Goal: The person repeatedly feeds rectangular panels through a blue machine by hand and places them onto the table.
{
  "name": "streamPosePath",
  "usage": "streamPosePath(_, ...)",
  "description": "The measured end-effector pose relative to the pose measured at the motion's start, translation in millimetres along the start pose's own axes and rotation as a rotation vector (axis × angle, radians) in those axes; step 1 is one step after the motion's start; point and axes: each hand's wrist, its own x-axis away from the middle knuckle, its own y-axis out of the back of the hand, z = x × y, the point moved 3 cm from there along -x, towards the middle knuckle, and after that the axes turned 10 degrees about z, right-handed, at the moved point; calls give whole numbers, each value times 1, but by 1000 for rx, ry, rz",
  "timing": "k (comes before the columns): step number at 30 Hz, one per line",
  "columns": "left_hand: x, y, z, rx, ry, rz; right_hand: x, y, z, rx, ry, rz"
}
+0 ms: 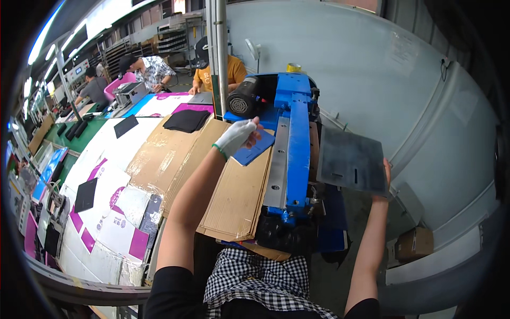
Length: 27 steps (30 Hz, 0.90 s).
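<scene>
A bare right hand (pixel 387 173) grips a dark grey rectangular sheet (pixel 350 162) by its edge, right of a blue metal machine (pixel 298 149); the white-gloved left hand (pixel 238 137) — fingers curled, any pinch impossible to tell — is beside a flat blue panel (pixel 253 151) above brown cardboard (pixel 232 204).

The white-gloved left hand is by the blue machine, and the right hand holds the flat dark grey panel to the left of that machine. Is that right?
Not quite: the head view shows the right hand holding the flat dark grey panel to the right of the blue machine. The white-gloved left hand is by the machine, as you say.
</scene>
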Motion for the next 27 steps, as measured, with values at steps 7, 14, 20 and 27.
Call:
streamPosePath(7, 4, 4, 38, 125, 119, -7, -2, -2, -77, -86, -180, -98)
streamPosePath(14, -2, -6, 64, -60, 207, -31, 4, -101, -70, -132, -466, 220)
streamPosePath(20, -6, -17, 77, 136, 195, -92, -8, -49, -97, 163, -589, -57)
streamPosePath(27, 26, 21, 60, 317, 166, -83, -6, 24, -142, -117, -442, 227)
